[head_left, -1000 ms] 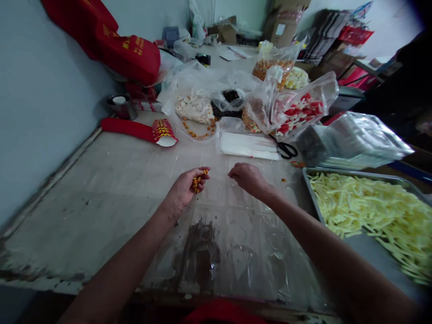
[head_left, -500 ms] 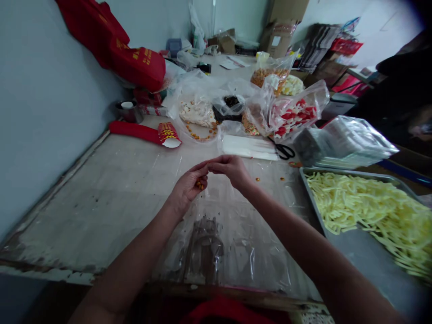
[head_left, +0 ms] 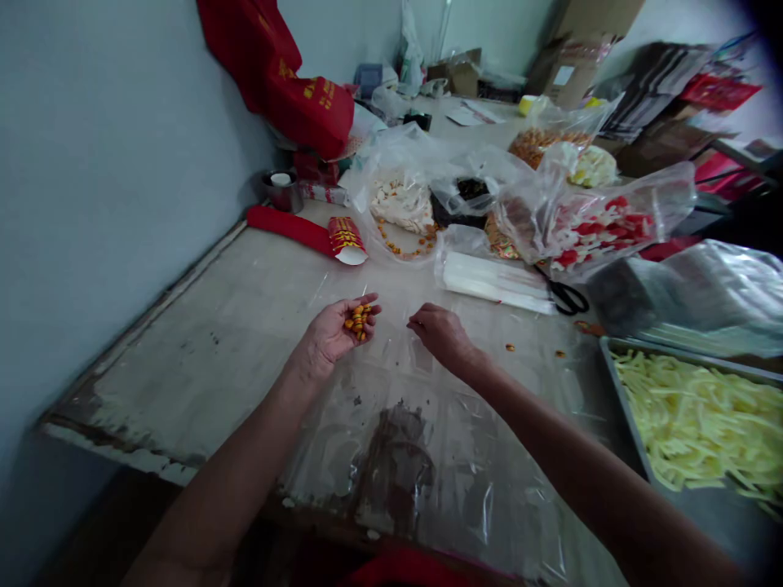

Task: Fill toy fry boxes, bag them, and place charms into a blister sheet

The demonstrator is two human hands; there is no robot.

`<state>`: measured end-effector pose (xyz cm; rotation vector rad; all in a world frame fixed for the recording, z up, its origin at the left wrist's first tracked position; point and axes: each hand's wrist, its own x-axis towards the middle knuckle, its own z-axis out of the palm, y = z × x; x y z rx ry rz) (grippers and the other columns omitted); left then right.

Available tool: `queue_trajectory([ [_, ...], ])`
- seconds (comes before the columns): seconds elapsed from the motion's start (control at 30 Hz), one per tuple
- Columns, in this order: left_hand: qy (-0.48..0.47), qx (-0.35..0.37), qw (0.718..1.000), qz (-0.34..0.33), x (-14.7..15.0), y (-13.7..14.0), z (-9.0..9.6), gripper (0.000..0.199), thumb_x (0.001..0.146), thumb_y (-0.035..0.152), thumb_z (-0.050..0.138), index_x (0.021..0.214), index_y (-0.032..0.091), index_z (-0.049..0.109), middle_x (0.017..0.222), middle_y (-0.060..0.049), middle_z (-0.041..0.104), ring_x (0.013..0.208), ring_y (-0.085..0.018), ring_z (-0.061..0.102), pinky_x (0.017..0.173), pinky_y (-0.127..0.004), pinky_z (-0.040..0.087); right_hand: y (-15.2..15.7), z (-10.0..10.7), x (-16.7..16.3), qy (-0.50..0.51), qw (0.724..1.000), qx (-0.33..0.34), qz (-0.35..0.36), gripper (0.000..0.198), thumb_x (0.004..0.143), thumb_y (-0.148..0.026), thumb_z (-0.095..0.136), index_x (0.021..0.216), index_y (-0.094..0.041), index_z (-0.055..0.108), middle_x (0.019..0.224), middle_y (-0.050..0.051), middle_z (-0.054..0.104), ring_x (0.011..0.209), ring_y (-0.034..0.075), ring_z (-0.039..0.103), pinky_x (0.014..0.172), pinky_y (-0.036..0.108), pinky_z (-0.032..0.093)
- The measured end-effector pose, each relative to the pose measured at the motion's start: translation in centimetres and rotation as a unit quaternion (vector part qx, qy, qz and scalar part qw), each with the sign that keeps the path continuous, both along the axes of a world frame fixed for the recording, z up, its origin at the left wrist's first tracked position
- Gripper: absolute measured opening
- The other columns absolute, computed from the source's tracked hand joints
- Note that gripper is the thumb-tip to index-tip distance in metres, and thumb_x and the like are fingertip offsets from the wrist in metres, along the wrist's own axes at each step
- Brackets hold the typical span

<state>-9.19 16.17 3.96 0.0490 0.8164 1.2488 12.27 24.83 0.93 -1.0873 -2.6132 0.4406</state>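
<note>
My left hand [head_left: 329, 334] is palm up over the middle of the table, its fingers curled around several small orange-and-brown striped pieces [head_left: 358, 319] that look like miniature burgers. A short way to its right, my right hand [head_left: 446, 336] is closed in a pinch, apart from the left. Whatever its fingertips hold, if anything, is too small to make out. Two similar loose pieces, one nearer [head_left: 510, 348] and one farther right [head_left: 559, 354], lie on the clear plastic table cover [head_left: 263, 326]. Beyond my hands, a row of similar pieces [head_left: 404, 244] shows inside a clear bag.
A red fries carton [head_left: 344, 235] ends a red nested stack [head_left: 287, 228]. White flat packets [head_left: 489, 279], black scissors [head_left: 568, 298] and a bag of red-and-white pieces [head_left: 603, 232] lie ahead. At right, a metal tray [head_left: 630, 432] holds pale yellow strips [head_left: 703, 399].
My hands were touching at the fingertips and have come apart. The left palm has turned up, showing more of its pieces. The view has swung left.
</note>
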Motion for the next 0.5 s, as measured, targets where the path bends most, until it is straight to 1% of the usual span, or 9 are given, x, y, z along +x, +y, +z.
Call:
queue_trajectory([
  [0.07, 0.015, 0.011, 1.000, -0.001, 0.0, -0.2, -0.2, 0.029, 0.085, 0.008, 0.053, 0.111, 0.011, 0.066, 0.097, -0.013, 0.069, 0.063, -0.011, 0.059, 0.052, -0.019, 0.048, 0.3, 0.2, 0.0, -0.008, 1.000, 0.000, 0.007, 0.019, 0.090, -0.013, 0.060, 0.086, -0.018, 0.078, 0.091, 0.009, 0.073, 0.082, 0.018, 0.065, 0.073, 0.028, 0.043],
  [0.1, 0.021, 0.017, 1.000, -0.001, 0.0, -0.3, -0.2, 0.027, 0.086, 0.009, 0.054, 0.110, 0.011, 0.066, 0.100, -0.013, 0.070, 0.064, -0.011, 0.060, 0.052, -0.020, 0.048, 0.8, 0.3, 0.0, -0.006, 1.000, -0.016, -0.018, 0.016, 0.088, -0.014, 0.062, 0.085, -0.019, 0.078, 0.088, 0.008, 0.074, 0.078, 0.018, 0.065, 0.071, 0.028, 0.042],
  [0.17, 0.024, 0.027, 0.999, -0.005, 0.0, -0.7, -0.2, 0.023, 0.088, 0.010, 0.054, 0.107, 0.012, 0.067, 0.104, -0.014, 0.070, 0.064, -0.010, 0.060, 0.052, -0.020, 0.048, 1.9, 0.8, -0.2, -0.008, 0.993, -0.081, -0.082, 0.005, 0.080, -0.023, 0.075, 0.077, -0.019, 0.076, 0.075, 0.004, 0.072, 0.066, 0.017, 0.062, 0.062, 0.028, 0.040],
  [0.23, 0.024, 0.024, 0.999, -0.014, 0.1, -1.3, -0.2, 0.023, 0.087, 0.008, 0.052, 0.104, 0.010, 0.067, 0.102, -0.014, 0.070, 0.063, -0.010, 0.059, 0.051, -0.019, 0.047, 2.7, 1.5, -0.6, 0.000, 0.983, -0.145, -0.116, 0.019, 0.069, -0.031, 0.085, 0.067, -0.018, 0.071, 0.062, 0.001, 0.066, 0.056, 0.015, 0.056, 0.055, 0.027, 0.036],
  [0.27, 0.025, 0.017, 0.999, -0.021, 0.1, -1.6, -0.2, 0.023, 0.086, 0.006, 0.052, 0.103, 0.010, 0.068, 0.100, -0.014, 0.071, 0.061, -0.009, 0.058, 0.049, -0.019, 0.046, 2.6, 2.0, -0.9, 0.024, 0.980, -0.164, -0.112, 0.022, 0.068, -0.034, 0.086, 0.066, -0.018, 0.071, 0.059, 0.000, 0.065, 0.054, 0.015, 0.054, 0.054, 0.027, 0.035],
  [0.33, 0.033, 0.002, 0.999, -0.037, 0.3, -2.1, -0.2, 0.025, 0.085, 0.005, 0.052, 0.104, 0.009, 0.068, 0.098, -0.014, 0.071, 0.057, -0.008, 0.057, 0.046, -0.017, 0.044, 1.5, 3.2, -1.7, 0.113, 0.977, -0.167, -0.064, 0.020, 0.075, -0.036, 0.081, 0.078, -0.018, 0.074, 0.064, 0.001, 0.066, 0.056, 0.014, 0.055, 0.055, 0.027, 0.037],
  [0.4, 0.049, -0.005, 0.997, -0.053, 0.6, -2.5, -0.2, 0.022, 0.086, 0.007, 0.055, 0.102, 0.009, 0.068, 0.093, -0.012, 0.071, 0.054, -0.007, 0.055, 0.043, -0.016, 0.041, -0.5, 4.4, -2.6, 0.184, 0.974, -0.128, 0.027, 0.018, 0.083, -0.031, 0.072, 0.097, -0.020, 0.076, 0.079, 0.003, 0.071, 0.067, 0.015, 0.059, 0.062, 0.026, 0.041],
  [0.43, 0.057, -0.003, 0.997, -0.056, 0.7, -2.7, -0.2, 0.018, 0.086, 0.009, 0.057, 0.099, 0.009, 0.069, 0.088, -0.010, 0.070, 0.053, -0.007, 0.055, 0.042, -0.016, 0.040, -1.7, 4.8, -3.1, 0.187, 0.974, -0.104, 0.075, 0.019, 0.084, -0.026, 0.070, 0.102, -0.021, 0.076, 0.085, 0.004, 0.072, 0.072, 0.016, 0.061, 0.066, 0.027, 0.043],
  [0.5, 0.070, 0.009, 0.996, -0.056, 1.1, -3.2, -0.3, 0.009, 0.085, 0.011, 0.061, 0.090, 0.009, 0.068, 0.078, -0.007, 0.066, 0.053, -0.007, 0.055, 0.042, -0.016, 0.039, -3.7, 5.2, -3.9, 0.149, 0.979, -0.053, 0.126, 0.018, 0.081, -0.014, 0.069, 0.095, -0.020, 0.077, 0.084, 0.005, 0.072, 0.078, 0.017, 0.061, 0.072, 0.028, 0.043],
])
